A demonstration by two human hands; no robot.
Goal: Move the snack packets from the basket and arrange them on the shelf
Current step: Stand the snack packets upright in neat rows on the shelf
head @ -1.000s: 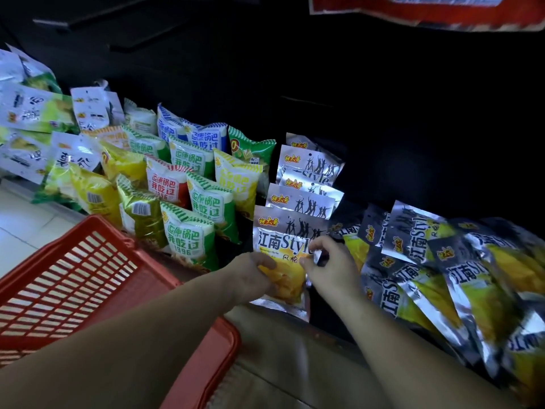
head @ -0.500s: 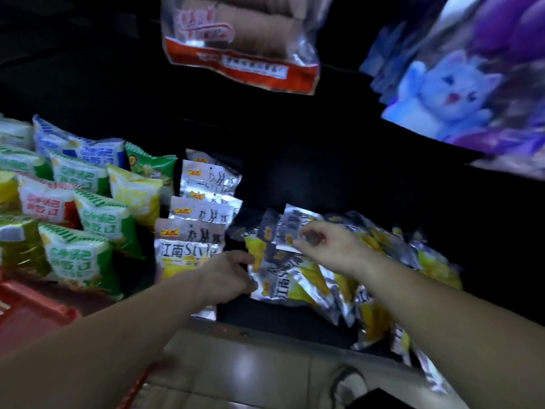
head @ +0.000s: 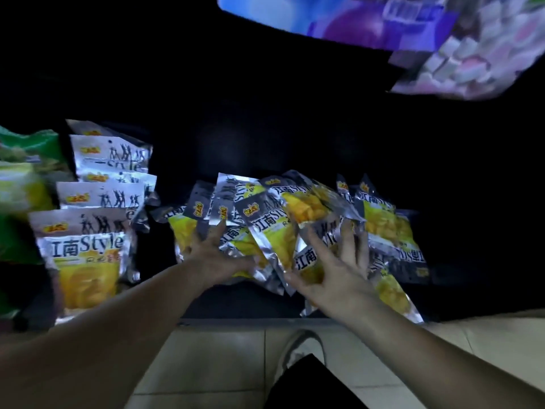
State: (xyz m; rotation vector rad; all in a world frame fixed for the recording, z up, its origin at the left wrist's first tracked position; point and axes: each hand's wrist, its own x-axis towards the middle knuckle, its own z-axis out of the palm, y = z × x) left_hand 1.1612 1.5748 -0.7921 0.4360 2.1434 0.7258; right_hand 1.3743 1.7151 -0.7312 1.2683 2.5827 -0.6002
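Now then, my left hand and right hand are both spread flat on the loose heap of snack packets.
Left fingers are fanned wide, palm pressing the heap's near-left corner. The right hand, just beside it, is splayed the same way over the middle, both open rather than pinching. More silver-and-yellow packets spill out past my right fingers along the dark shelf. Well beyond my left wrist stands the tidy row of the same packets, upright and overlapping, with blurred green bags further out. Under my forearms are pale floor tiles and my shoe.
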